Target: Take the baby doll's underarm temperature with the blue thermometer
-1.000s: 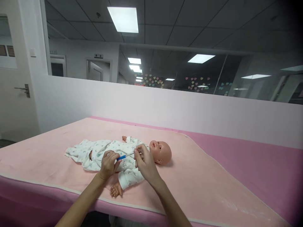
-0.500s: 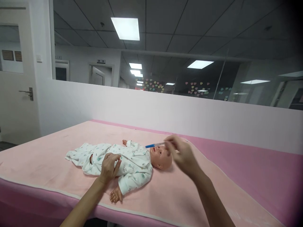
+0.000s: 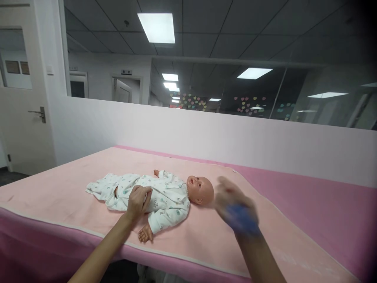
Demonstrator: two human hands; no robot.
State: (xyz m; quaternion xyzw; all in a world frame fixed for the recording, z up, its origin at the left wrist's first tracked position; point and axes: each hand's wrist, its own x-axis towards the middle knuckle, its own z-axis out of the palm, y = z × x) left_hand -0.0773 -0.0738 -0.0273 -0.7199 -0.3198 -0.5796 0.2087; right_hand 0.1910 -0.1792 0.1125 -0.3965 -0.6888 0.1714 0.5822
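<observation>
A baby doll (image 3: 200,190) lies on its back, dressed in a white printed outfit (image 3: 169,202), head to the right. My left hand (image 3: 138,201) rests on the doll's belly, loosely curled, with thumb and fingers apart. To the right of the doll's head is my right hand (image 3: 234,202), raised and smeared by motion. It holds a thin stick with a blue end (image 3: 243,219); only a blue blur across the wrist shows of it, and the finger grip is unclear.
The doll lies on a pale pink padded sheet (image 3: 76,188) over a darker pink surface (image 3: 309,184). A low white wall (image 3: 235,137) with a window (image 3: 206,47) above stands behind. A door (image 3: 23,129) is at the left.
My right hand has swung slightly down and right, away from the doll's face; the stick's blue end went from above the face to over my wrist. My left hand stays on the belly.
</observation>
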